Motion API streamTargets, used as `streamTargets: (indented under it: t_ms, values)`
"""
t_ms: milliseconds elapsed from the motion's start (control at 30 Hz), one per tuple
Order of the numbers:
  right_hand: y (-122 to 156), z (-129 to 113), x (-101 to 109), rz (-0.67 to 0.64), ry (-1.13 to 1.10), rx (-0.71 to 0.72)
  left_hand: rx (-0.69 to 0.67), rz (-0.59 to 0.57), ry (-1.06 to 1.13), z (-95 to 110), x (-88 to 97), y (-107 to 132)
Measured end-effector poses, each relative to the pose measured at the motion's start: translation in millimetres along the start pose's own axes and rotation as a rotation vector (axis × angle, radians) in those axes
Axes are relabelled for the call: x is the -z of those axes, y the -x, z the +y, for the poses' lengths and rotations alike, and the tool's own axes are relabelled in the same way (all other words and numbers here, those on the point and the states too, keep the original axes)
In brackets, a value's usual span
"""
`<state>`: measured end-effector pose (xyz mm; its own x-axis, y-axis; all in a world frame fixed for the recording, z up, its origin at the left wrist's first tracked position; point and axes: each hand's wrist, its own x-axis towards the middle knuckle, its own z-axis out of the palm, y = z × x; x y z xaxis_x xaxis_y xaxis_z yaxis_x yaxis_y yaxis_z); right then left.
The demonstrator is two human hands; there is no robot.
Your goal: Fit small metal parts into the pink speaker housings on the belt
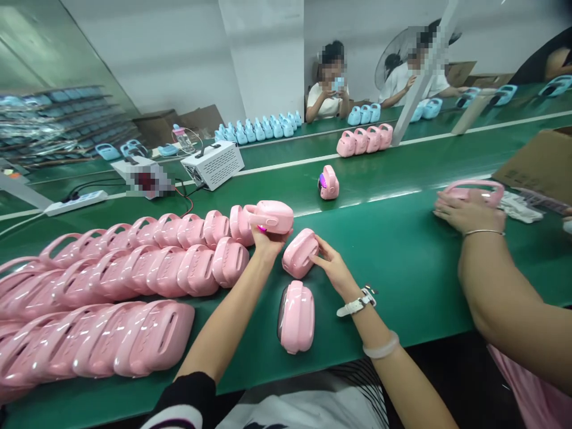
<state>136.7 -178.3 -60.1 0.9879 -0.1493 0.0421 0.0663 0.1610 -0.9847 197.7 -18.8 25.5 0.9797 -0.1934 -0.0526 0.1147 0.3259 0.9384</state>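
Observation:
My left hand [270, 243] is closed on a glossy pink device with a carry handle [276, 215], lifted at the end of the back row; a purple glow shows at its underside. My right hand [333, 265] has its thumb and fingers on a second pink device [298, 255], which sits tilted on the green table. Just in front of that stands a third pink device [298, 319] with a dark face turned left. To my left, several pink devices [154, 336] are lined up in rows, handles up.
Beyond my hands, a pink device with a lit purple face [329, 183] stands on the green belt [277, 179]. A co-worker's hand [473, 211] rests on another pink device at right, near a cardboard box [543, 164]. White power units [214, 164] and cables lie back left.

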Motion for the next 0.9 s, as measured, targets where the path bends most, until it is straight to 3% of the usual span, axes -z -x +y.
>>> streamTargets:
  t_ms: [100,267,467,733,900]
  values:
    - [-13.5,-2.8,1.3,-0.088,-0.098,-0.047,0.102,-0.082,0.173,-0.1,6.0,9.1]
    - [-18.1,-1.0,6.1,-0.160,-0.200,-0.102,0.186,-0.141,0.144,22.3,9.0,16.4]
    - [-24.5,4.6,6.0,-0.229,-0.269,-0.138,0.348,-0.053,0.400,30.6,3.7,-5.3]
    - [-28.6,5.2,9.3,-0.286,-0.291,-0.143,0.389,-0.174,0.401,33.6,0.7,-17.4]
    - [-27.8,6.1,7.8,-0.279,-0.284,-0.117,0.314,-0.016,0.299,44.4,4.6,-11.9]
